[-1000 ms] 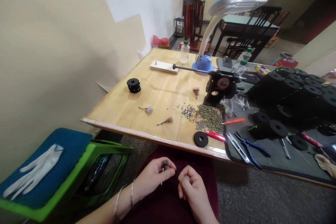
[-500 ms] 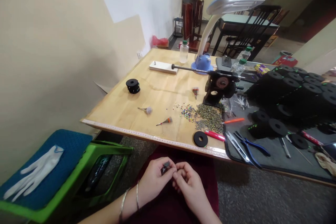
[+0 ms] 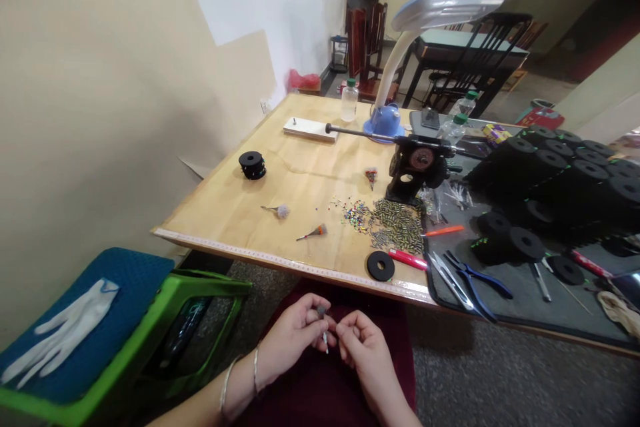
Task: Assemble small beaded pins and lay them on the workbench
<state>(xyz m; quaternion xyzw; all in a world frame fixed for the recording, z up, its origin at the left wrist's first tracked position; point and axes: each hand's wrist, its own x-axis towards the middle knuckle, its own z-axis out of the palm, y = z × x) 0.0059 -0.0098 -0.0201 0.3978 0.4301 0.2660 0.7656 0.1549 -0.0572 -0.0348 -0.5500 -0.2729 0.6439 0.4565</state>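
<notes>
Over my lap, my left hand (image 3: 305,330) is closed on a small bundle (image 3: 321,311) with a dark grey tuft, its pale thin end (image 3: 326,345) sticking out below the thumb. Just to the right, my right hand (image 3: 363,347) has its thumb and forefinger pinched together. Whatever it holds, if anything, is too small to make out. A slight gap shows between the hands. On the table, several similar tufted bundles lie loose, one with an orange band (image 3: 314,232) and one with a whitish head (image 3: 281,211).
Ahead is a wooden table (image 3: 210,207) with a black foam ring (image 3: 381,266) near its edge. Small metal pieces (image 3: 397,223) and coloured beads (image 3: 356,215) lie beyond. Blue pliers (image 3: 477,277) and black foam rolls (image 3: 565,170) are right. A green stool (image 3: 187,333) holds a white glove (image 3: 65,330).
My hands have drawn slightly apart, and the bundle's pale thin end now shows below my left thumb. Things on the table have stayed put.
</notes>
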